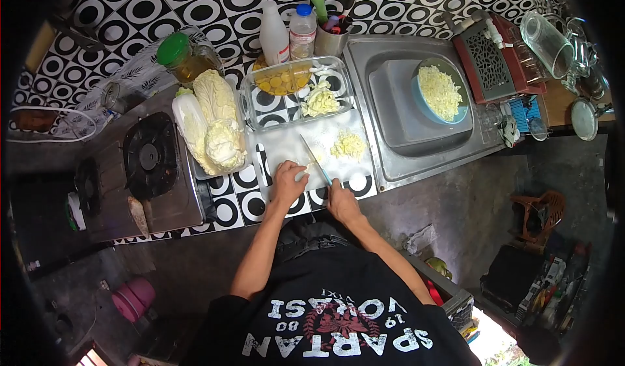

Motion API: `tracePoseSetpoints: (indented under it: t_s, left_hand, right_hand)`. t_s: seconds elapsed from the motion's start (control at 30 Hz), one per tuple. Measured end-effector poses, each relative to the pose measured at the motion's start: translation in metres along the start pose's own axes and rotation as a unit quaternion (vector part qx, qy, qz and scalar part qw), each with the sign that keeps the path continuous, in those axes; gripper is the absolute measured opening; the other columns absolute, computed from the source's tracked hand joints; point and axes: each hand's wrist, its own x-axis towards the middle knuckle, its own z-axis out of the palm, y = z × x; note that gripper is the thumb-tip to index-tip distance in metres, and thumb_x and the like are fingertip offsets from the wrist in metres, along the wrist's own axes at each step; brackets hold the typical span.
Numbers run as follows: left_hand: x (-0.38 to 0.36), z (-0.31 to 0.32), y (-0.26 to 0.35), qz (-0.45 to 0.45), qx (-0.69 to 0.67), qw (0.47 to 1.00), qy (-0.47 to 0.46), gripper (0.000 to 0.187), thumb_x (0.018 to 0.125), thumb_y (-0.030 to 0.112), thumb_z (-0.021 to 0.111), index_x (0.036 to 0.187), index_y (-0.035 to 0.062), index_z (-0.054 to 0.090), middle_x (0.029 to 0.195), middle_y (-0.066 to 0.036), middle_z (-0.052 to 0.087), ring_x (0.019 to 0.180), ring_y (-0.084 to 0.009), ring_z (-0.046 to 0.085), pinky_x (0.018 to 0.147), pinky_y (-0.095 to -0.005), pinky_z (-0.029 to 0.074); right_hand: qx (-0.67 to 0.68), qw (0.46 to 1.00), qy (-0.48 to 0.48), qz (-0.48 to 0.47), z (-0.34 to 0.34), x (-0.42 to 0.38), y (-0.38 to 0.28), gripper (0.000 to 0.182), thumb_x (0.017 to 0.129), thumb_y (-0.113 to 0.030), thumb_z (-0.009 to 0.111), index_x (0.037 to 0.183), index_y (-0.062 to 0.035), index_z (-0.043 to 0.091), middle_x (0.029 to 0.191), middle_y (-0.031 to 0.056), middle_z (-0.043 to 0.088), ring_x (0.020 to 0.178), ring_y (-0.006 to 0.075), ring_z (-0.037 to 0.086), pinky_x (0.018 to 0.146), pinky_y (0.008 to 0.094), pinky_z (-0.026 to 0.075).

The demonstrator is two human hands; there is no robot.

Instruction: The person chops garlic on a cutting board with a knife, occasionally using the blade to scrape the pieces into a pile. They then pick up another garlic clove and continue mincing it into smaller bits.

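Note:
My right hand (342,202) is wrapped around the light blue handle of a kitchen knife (315,156), its blade pointing away from me over a whitish cutting board (280,141). Just left of the blade, my left hand (288,182) rests on the board with its fingers curled; whatever they hold is too small to name. A pile of finely chopped cabbage (349,145) lies to the right of the knife. Behind the board, a clear plastic container (250,109) holds larger cut cabbage pieces (320,99) on its right side.
Whole napa cabbages (215,119) fill a tray on the left, beside a gas stove (176,197). On the right, a bowl of chopped cabbage (439,94) stands on the steel sink (384,171). Bottles (302,34) and a utensil cup (331,42) line the back.

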Motion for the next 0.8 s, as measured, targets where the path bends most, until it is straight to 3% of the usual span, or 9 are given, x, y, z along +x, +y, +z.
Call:
tracePoseSetpoints:
  t_s: [0.3, 0.4, 0.57, 0.8]
  left_hand:
    - [-0.003, 0.003, -0.005, -0.025, -0.046, 0.999, -0.008, 0.012, 0.073, 0.005, 0.066, 0.085, 0.0045, 0.070, 0.078, -0.011, 0.058, 0.078, -0.0288, 0.056, 0.071, -0.0368, 0.046]
    - [-0.002, 0.004, -0.007, -0.004, -0.032, 0.999, 0.000, 0.016, 0.071, 0.005, 0.068, 0.087, 0.0049, 0.070, 0.076, -0.011, 0.058, 0.074, -0.0266, 0.057, 0.067, -0.0348, 0.046]
    - [-0.001, 0.003, -0.004, -0.007, -0.035, 0.999, -0.007, 0.013, 0.072, 0.008, 0.067, 0.084, 0.0050, 0.070, 0.077, -0.011, 0.057, 0.077, -0.0285, 0.056, 0.070, -0.0362, 0.046]
    - [-0.001, 0.004, -0.005, 0.000, -0.038, 0.999, 0.005, 0.016, 0.070, 0.011, 0.069, 0.084, 0.0062, 0.071, 0.078, -0.011, 0.056, 0.078, -0.0276, 0.056, 0.070, -0.0356, 0.046]
  right_hand:
    - [-0.016, 0.999, -0.017, -0.034, -0.021, -0.003, -0.004, 0.020, 0.091, -0.016, 0.044, 0.093, 0.0035, 0.041, 0.071, 0.0327, 0.057, 0.072, 0.0507, 0.056, 0.066, 0.0555, 0.044]
    - [0.013, 0.999, -0.004, -0.030, -0.005, -0.002, 0.002, 0.019, 0.091, -0.016, 0.044, 0.093, 0.0034, 0.041, 0.069, 0.0324, 0.057, 0.071, 0.0504, 0.056, 0.065, 0.0554, 0.044]
    - [0.010, 1.000, 0.009, -0.026, 0.009, 0.005, 0.006, 0.020, 0.091, -0.017, 0.044, 0.092, 0.0033, 0.040, 0.067, 0.0322, 0.056, 0.070, 0.0502, 0.056, 0.064, 0.0556, 0.044]
    - [-0.034, 0.999, -0.006, -0.036, -0.019, 0.010, -0.004, 0.021, 0.091, -0.018, 0.045, 0.093, 0.0026, 0.041, 0.070, 0.0332, 0.057, 0.072, 0.0505, 0.057, 0.066, 0.0561, 0.045]
